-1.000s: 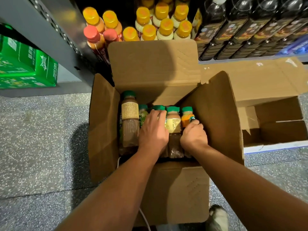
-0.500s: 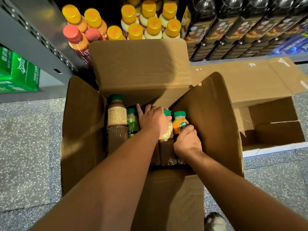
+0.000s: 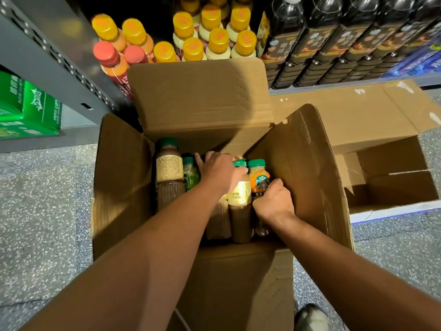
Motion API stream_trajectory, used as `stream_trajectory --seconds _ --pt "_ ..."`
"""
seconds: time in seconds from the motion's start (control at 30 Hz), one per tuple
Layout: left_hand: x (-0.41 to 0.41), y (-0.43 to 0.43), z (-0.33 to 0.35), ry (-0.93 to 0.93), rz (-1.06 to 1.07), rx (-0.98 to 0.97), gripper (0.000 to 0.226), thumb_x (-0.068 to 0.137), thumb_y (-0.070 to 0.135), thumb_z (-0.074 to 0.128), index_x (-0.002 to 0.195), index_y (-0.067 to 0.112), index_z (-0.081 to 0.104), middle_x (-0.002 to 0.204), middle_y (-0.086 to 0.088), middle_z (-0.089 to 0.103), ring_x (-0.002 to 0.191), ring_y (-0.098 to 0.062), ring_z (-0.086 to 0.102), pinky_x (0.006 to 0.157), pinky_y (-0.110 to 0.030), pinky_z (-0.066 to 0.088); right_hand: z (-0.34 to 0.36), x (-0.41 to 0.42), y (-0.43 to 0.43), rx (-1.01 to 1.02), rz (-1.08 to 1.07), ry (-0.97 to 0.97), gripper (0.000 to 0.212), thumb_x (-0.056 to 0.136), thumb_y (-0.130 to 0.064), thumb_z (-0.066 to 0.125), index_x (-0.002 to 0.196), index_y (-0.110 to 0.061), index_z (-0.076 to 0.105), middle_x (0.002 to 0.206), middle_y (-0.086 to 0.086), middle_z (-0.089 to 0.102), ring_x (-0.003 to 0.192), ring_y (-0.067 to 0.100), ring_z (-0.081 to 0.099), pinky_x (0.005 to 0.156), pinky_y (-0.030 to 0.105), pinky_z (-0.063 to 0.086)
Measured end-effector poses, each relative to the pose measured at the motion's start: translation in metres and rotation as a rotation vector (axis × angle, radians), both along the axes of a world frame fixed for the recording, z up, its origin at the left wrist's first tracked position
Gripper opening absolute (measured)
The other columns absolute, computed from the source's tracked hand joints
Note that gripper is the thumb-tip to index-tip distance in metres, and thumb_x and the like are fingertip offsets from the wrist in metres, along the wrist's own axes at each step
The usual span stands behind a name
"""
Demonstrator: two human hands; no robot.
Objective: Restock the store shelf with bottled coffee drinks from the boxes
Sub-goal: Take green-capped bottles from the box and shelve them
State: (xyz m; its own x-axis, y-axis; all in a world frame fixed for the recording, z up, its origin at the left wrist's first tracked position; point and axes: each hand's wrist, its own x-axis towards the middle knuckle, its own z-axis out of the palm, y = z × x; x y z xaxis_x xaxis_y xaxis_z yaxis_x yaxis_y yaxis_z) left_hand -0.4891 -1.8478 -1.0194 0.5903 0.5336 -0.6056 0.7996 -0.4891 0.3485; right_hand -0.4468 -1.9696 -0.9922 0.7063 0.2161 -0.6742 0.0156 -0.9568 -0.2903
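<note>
An open cardboard box [image 3: 119,177] stands on the floor below the shelf, with several green-capped coffee bottles upright inside. My left hand [image 3: 219,173] lies over the middle bottle tops, fingers spread toward the far wall and thumb against the neck of a gold-labelled latte bottle [image 3: 239,197]. My right hand [image 3: 274,201] grips the body of an orange-labelled coffee bottle [image 3: 259,175] at the box's right side. A taller brown bottle [image 3: 169,168] and a green-labelled bottle [image 3: 191,175] stand untouched on the left. What is under my left palm is hidden.
The shelf behind holds yellow-capped bottles [image 3: 212,41] and dark coffee bottles [image 3: 334,44]. A second, empty-looking open box [image 3: 393,182] sits to the right. Green cartons [image 3: 26,108] fill the left shelf behind a grey upright [image 3: 59,68]. A shoe [image 3: 310,316] is at bottom right.
My left hand has slid farther into the box and its fingers have spread out. My right hand has shifted a little lower on the orange-labelled bottle. The view has moved closer.
</note>
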Motion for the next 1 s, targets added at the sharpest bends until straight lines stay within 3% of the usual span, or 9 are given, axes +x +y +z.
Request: stream_trajectory --seconds 0.23,0.33,0.4,0.43,0.53,0.63,0.7,0.9,1.0 --pt "-0.016 0.002 0.014 -0.205 0.191 -0.175 0.028 0.089 0.042 0.057 0.116 0.032 0.055 0.128 -0.002 0.055 0.131 -0.026 0.036 0.111 -0.052 -0.015 0.002 0.005 -0.003 0.078 -0.022 0.065 0.045 0.078 -0.001 0.062 0.119 -0.003 0.045 0.116 0.013 0.058 0.105 0.027 0.056 0.08 0.028 0.042" --pt "-0.021 -0.008 0.019 -0.292 0.315 -0.315 0.052 0.085 0.037 0.064 0.134 0.025 0.049 0.136 -0.01 0.046 0.128 -0.029 0.038 0.114 -0.048 0.021 0.003 0.008 -0.004 0.097 0.002 0.116 0.048 0.076 0.0 0.061 0.119 -0.007 0.041 0.106 0.009 0.055 0.096 0.025 0.053 0.076 0.029 0.042" --pt "-0.024 -0.01 0.023 -0.351 0.392 -0.433 0.053 0.084 0.035 0.068 0.132 0.023 0.05 0.126 -0.005 0.05 0.113 -0.022 0.049 0.096 -0.036 0.043 0.002 0.009 -0.005 0.109 0.021 0.129 0.048 0.077 -0.001 0.06 0.12 -0.007 0.04 0.102 0.006 0.053 0.097 0.025 0.052 0.076 0.028 0.04" --pt "-0.025 -0.009 0.027 -0.368 0.402 -0.476 0.049 0.084 0.035 0.068 0.129 0.024 0.052 0.115 0.002 0.052 0.103 -0.015 0.052 0.083 -0.028 0.046 0.001 0.008 -0.006 0.125 0.013 0.131 0.047 0.077 0.0 0.06 0.119 -0.008 0.041 0.1 0.005 0.052 0.095 0.023 0.051 0.075 0.028 0.039" --pt "-0.032 -0.005 0.039 -0.383 0.357 -0.517 0.031 0.086 0.036 0.065 0.113 0.028 0.051 0.095 0.012 0.051 0.083 -0.002 0.049 0.061 -0.019 0.037 0.004 0.006 -0.006 0.213 -0.061 0.139 0.038 0.075 0.005 0.06 0.105 -0.013 0.047 0.092 0.001 0.055 0.093 0.023 0.053 0.076 0.03 0.042" --pt "-0.042 0.001 0.062 -0.421 0.356 -0.528 0.028 0.085 0.033 0.066 0.108 0.025 0.051 0.096 0.008 0.055 0.089 -0.009 0.055 0.067 -0.024 0.046 0.02 0.004 -0.005 0.324 -0.113 0.21 0.044 0.069 0.016 0.061 0.097 -0.017 0.053 0.093 0.003 0.062 0.095 0.023 0.057 0.079 0.036 0.051" --pt "-0.045 0.01 0.081 -0.474 0.38 -0.496 0.026 0.082 0.034 0.07 0.103 0.024 0.056 0.092 0.007 0.059 0.086 -0.01 0.057 0.069 -0.025 0.046 0.04 0.005 -0.002 0.379 -0.111 0.255 0.048 0.066 0.018 0.063 0.093 -0.021 0.055 0.089 0.002 0.063 0.091 0.02 0.058 0.068 0.031 0.052" --pt "-0.046 0.028 0.155 -0.601 0.364 -0.412 0.019 0.074 0.029 0.078 0.076 0.035 0.06 0.077 0.015 0.064 0.074 0.003 0.059 0.069 -0.021 0.049 0.119 0.01 0.01 0.508 -0.128 0.298 0.053 0.066 0.013 0.072 0.104 -0.021 0.059 0.089 -0.003 0.066 0.083 0.011 0.059 0.06 0.021 0.042" --pt "-0.046 0.033 0.204 -0.672 0.36 -0.392 0.019 0.075 0.025 0.077 0.076 0.034 0.06 0.071 0.017 0.064 0.064 0.011 0.058 0.061 -0.014 0.048 0.166 0.013 0.012 0.578 -0.087 0.322 0.054 0.064 0.016 0.07 0.107 -0.015 0.06 0.097 0.006 0.069 0.089 0.02 0.062 0.062 0.023 0.046"
